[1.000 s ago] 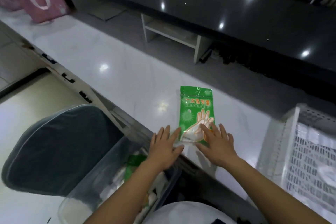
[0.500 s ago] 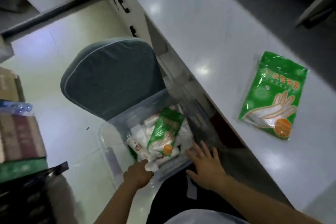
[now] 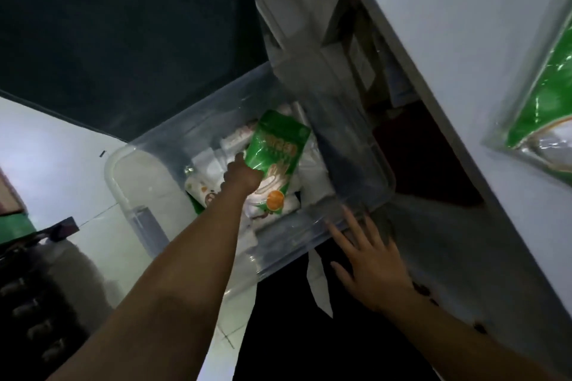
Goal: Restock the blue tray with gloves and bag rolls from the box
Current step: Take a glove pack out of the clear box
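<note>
Glove packet [image 3: 276, 161], green with a pale hand picture and an orange disc near its lower end, stands tilted inside the clear plastic box [image 3: 123, 192], on top of the other stock. Its printed lettering is too blurred to read. The left hand [image 3: 240, 178] reaches down into the box, and its grip is closed around the packet's left edge. Under and around the packet lie white wrapped rolls [image 3: 238, 139] and more white packages, some with small printed marks that cannot be made out. The right hand [image 3: 370, 260] is spread flat with fingers open, holding nothing, its fingertips at the box's near rim. A second green glove packet [image 3: 544, 120] lies flat on the white tabletop [image 3: 448, 25] at the right, well apart from the box. A dark chair cushion [image 3: 123, 25] sits behind the box.
</note>
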Tool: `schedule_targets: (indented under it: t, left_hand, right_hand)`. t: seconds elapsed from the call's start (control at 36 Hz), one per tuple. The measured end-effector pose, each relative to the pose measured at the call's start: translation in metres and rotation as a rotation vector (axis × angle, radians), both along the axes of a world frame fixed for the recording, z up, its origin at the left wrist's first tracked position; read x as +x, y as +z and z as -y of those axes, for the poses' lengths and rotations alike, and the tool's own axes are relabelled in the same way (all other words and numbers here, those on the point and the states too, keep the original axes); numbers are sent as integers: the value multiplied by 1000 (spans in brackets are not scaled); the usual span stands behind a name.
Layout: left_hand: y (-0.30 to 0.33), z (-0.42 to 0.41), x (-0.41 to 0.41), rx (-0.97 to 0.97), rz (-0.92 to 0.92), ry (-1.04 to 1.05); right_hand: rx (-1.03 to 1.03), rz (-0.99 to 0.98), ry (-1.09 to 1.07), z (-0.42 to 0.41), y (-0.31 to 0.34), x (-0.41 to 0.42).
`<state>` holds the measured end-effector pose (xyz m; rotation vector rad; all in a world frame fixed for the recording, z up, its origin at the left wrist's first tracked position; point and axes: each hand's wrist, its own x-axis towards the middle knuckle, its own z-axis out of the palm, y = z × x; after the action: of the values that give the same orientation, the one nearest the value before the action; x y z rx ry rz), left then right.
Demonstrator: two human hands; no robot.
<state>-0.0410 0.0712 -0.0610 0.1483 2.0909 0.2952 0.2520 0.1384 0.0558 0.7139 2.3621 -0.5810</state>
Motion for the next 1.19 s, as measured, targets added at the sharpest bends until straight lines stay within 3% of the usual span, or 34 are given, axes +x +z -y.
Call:
schedule_targets:
  t: [0.08, 0.31, 0.39, 0.5, 0.67, 0.75, 0.83, 0.94, 1.0, 1.08, 1.19]
  left_hand:
    - [-20, -13, -7, 48, 8, 68]
    - [-8, -6, -7, 97, -51, -104]
    - [25, 1, -4, 137, -104, -103]
    - [87, 18, -1, 236, -135, 49]
    - [210, 49, 5, 450, -132, 293]
    - [266, 61, 8, 551, -41, 423]
    - [315, 61, 18, 679, 65, 480]
    - [359, 45, 39, 806, 164, 446]
    - [369, 33, 50, 845, 220, 416]
    - [377, 13, 67, 877, 325, 361]
    - [378, -16, 86, 870, 395, 289]
  right_hand:
    - [63, -6, 3, 4, -6, 2]
    - [19, -9, 76, -5, -1, 3]
    - [-49, 51, 84, -12, 9, -1]
    - [-79, 45, 74, -21, 45, -16]
    - [-47, -225, -21, -27, 118, -39]
    - [-167, -440, -171, -37, 159, -53]
    - [-443, -661, -483, -55, 201, -65]
    - [-988, -733, -908, -79, 251, -72]
    - [-1128, -761, -1002, -91, 270, -68]
    - [-1138, -834, -1057, -105, 289, -55]
    - [-908, -867, -1114, -119, 300, -25]
